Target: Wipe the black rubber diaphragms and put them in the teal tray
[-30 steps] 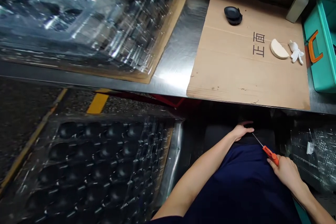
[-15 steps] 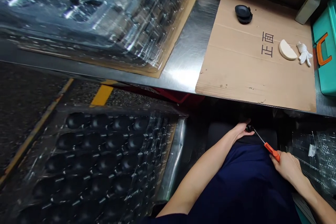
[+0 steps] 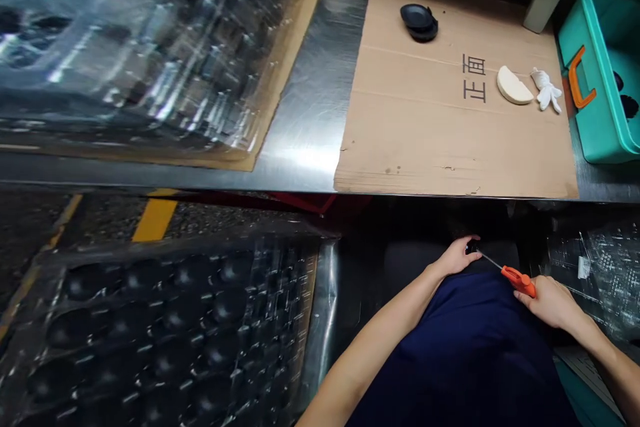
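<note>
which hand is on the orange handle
The right hand grips the orange handle; the left hand instead holds a small dark piece at the far end of the tool's thin shaft.

Cardboard sheet (image 3: 400,120) w/ black printed chars (image 3: 475,78) is lying on the metal table (image 3: 305,107). Nr its R side, a white half-round pad (image 3: 514,87) is resting just beside a sm. white glove-like item (image 3: 546,89). A bottle (image 3: 545,1) is standing at the far R corner; a teal bin (image 3: 600,130) w/ orange handle (image 3: 575,80) is sitting alongside.
</note>
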The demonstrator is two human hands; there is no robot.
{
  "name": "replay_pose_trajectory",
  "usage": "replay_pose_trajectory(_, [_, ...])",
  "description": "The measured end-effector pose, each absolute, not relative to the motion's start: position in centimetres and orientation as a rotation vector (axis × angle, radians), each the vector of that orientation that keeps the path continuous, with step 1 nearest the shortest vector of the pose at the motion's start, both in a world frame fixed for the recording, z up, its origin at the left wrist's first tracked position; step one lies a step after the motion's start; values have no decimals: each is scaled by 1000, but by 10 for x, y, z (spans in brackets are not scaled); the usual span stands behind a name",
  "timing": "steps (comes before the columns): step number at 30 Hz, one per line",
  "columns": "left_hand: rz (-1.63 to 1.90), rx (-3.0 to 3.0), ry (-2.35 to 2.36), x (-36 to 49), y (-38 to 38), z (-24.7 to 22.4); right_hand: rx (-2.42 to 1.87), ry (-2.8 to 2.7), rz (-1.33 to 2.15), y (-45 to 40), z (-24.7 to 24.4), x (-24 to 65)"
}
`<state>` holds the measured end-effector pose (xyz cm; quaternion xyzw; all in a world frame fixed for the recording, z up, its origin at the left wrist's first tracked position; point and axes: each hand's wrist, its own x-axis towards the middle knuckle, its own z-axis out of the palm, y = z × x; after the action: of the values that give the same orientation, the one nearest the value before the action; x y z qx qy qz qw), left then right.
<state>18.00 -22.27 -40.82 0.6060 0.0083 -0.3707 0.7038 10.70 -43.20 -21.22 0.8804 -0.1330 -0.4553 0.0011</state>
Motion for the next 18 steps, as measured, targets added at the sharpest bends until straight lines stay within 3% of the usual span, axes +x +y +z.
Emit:
replay_pose_trajectory(4, [-777,1574,-257,175,-220,-409,2755,-401,-1419,-434,-209,109])
replay_pose_trajectory(10, [-756,1380,201,182,-219,-412,2803,-423,-1384,-424,-215,99])
replay_pose_trajectory(15, [-854,1282,271,181,-219,-414,2877,-397,-1409,-409,-219,77])
replay_pose_trajectory(18, [-878,1208,345,182,-216,-409,3153,-514,-1352,-420,-222,63])
